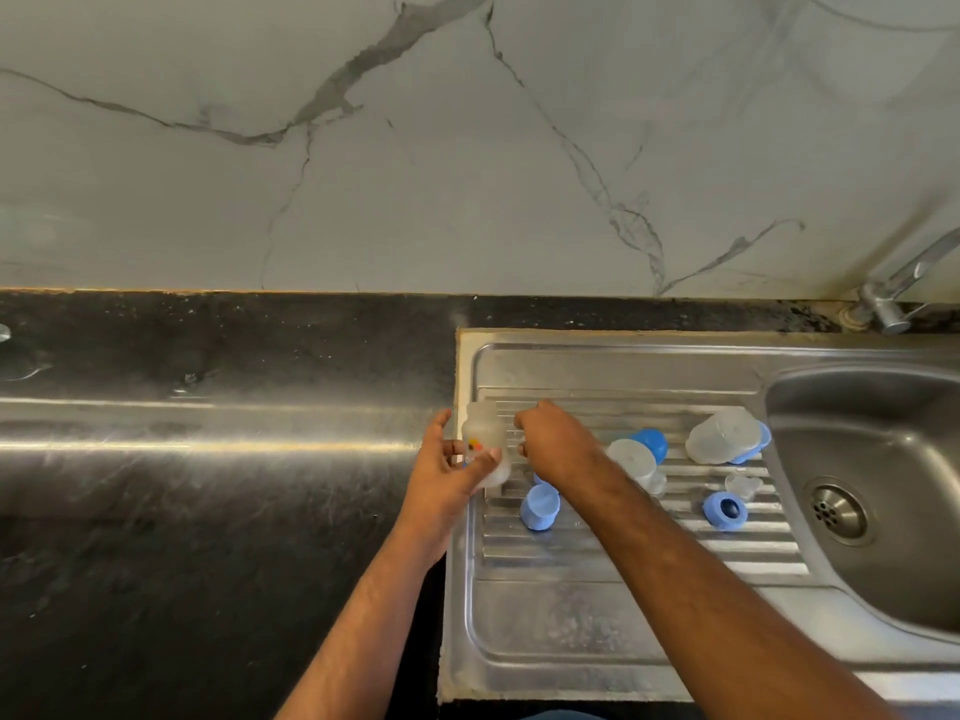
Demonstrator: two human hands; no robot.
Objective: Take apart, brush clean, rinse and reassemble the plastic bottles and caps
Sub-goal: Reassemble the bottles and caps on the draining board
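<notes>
My left hand (441, 472) grips a frosted plastic bottle (484, 433) with a coloured print, held at the left edge of the steel drainboard (597, 615). My thumb crosses the bottle's front. Right beside the bottle's open top is my right hand (553, 441), fingers curled, back to the camera, and nothing shows in it. A light blue cap (540, 506) lies on the drainboard below my right wrist. Further right lie a frosted bottle with a blue cap (631, 457), another frosted bottle with a blue ring (722, 436), a clear teat (743, 484) and a blue screw ring (724, 509).
The sink basin (883, 449) with its drain (836, 511) lies to the right, and the tap (901, 285) stands behind it. A black stone counter (208, 511) stretches to the left. A marble wall (467, 148) rises at the back.
</notes>
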